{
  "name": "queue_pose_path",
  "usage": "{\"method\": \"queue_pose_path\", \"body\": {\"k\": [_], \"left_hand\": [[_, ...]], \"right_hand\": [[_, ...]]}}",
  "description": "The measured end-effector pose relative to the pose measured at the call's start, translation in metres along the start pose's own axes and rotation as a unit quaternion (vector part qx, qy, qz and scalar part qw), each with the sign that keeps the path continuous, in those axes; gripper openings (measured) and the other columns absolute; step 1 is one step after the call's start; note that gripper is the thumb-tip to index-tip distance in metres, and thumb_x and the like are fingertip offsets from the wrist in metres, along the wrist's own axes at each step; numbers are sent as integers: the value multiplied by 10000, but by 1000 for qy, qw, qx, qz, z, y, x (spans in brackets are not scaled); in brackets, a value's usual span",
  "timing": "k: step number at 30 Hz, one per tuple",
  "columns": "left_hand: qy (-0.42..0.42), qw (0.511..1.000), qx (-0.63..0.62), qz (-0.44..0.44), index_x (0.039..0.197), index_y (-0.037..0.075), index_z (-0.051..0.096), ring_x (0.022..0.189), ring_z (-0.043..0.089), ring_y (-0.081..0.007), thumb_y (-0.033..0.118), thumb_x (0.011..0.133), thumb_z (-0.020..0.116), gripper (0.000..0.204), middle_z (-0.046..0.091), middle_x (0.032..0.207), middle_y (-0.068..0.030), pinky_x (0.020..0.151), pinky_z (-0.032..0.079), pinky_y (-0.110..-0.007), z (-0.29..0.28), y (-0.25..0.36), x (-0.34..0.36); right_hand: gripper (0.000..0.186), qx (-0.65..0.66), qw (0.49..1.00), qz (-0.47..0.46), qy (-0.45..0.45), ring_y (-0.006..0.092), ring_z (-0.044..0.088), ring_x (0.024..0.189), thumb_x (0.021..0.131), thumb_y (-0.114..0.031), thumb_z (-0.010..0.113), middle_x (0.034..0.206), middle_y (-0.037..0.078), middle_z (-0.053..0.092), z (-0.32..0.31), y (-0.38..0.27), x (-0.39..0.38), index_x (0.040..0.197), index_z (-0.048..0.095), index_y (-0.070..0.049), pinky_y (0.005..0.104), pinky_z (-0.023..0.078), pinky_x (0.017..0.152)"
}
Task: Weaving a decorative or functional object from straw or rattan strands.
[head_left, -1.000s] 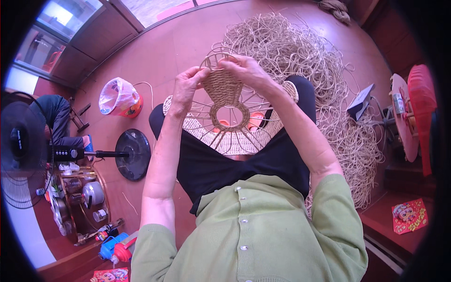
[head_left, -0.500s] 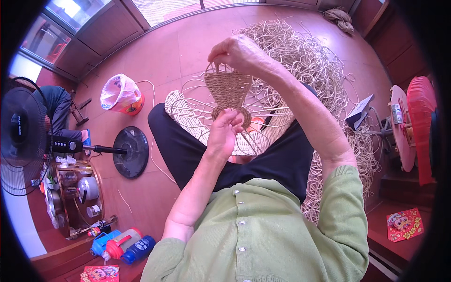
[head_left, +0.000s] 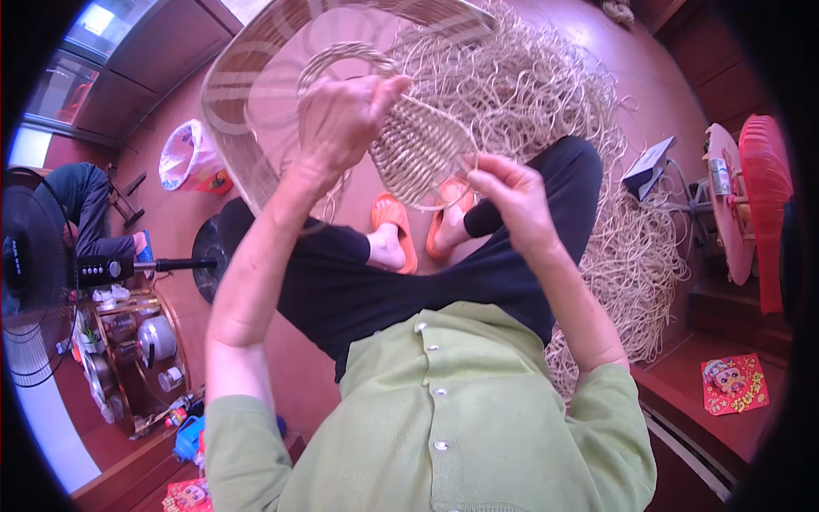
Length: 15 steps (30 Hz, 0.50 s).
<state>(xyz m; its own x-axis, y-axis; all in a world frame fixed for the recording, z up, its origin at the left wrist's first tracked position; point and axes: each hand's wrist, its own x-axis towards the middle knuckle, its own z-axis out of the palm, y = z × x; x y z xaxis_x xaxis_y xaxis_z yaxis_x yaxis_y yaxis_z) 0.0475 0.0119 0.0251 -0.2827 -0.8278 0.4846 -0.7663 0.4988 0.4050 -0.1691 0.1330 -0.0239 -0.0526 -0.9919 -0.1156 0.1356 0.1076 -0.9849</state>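
A woven straw piece (head_left: pixel 422 145) hangs in front of me between my two hands, above my knees. My left hand (head_left: pixel 341 124) is closed round its narrow part, beside a thick braided loop (head_left: pixel 350 53). At the opposite end, the thumb and fingers of my right hand (head_left: pixel 512 192) pinch a thin straw loop at the woven piece's edge. A large curved woven band (head_left: pixel 230 102) with loose strands spreads beyond and left of my left hand, smeared by motion. How the strands join the two parts cannot be made out.
A big heap of loose straw cord (head_left: pixel 529 94) covers the floor ahead and to the right. At the left are a lined bin (head_left: pixel 192 158), a standing fan (head_left: pixel 38 247) and a seated person (head_left: pixel 85 200). A red plastic chair-like object (head_left: pixel 759 205) stands right.
The woven piece has turned end for end, its wide end now toward my right hand. The curved band has swung off my lap to the upper left. Orange slippers now show.
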Motion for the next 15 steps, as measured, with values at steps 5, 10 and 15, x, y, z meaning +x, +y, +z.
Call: {"method": "queue_pose_path", "body": {"k": [5, 10, 15], "left_hand": [[-197, 968, -3, 153, 766, 118, 702, 618, 654, -289, 506, 963, 472, 493, 665, 662, -106, 651, 511, -427, 33, 1, -34], [-261, 949, -168, 60, 965, 108, 728, 717, 686, -257, 448, 963, 511, 403, 699, 780, -127, 686, 544, -378, 64, -4, -44], [80, 941, -293, -151, 842, -23, 684, 609, 583, -85, 182, 946, 568, 257, 644, 673, -52, 572, 458, -243, -4, -4, -76]], "right_hand": [[238, 142, 977, 103, -121, 87, 631, 875, 933, -157, 619, 999, 42, 676, 37, 40, -68, 1116, 618, -6, 263, 523, 803], [248, 112, 969, 208, -77, 82, 613, 901, 977, -238, 567, 970, -1, 634, 33, 32, -71, 1154, 574, -65, 265, 518, 849], [285, 114, 973, 170, -110, 96, 621, 951, 980, -264, 550, 1003, 17, 642, 30, 25, -57, 1171, 561, -53, 282, 516, 861]]}}
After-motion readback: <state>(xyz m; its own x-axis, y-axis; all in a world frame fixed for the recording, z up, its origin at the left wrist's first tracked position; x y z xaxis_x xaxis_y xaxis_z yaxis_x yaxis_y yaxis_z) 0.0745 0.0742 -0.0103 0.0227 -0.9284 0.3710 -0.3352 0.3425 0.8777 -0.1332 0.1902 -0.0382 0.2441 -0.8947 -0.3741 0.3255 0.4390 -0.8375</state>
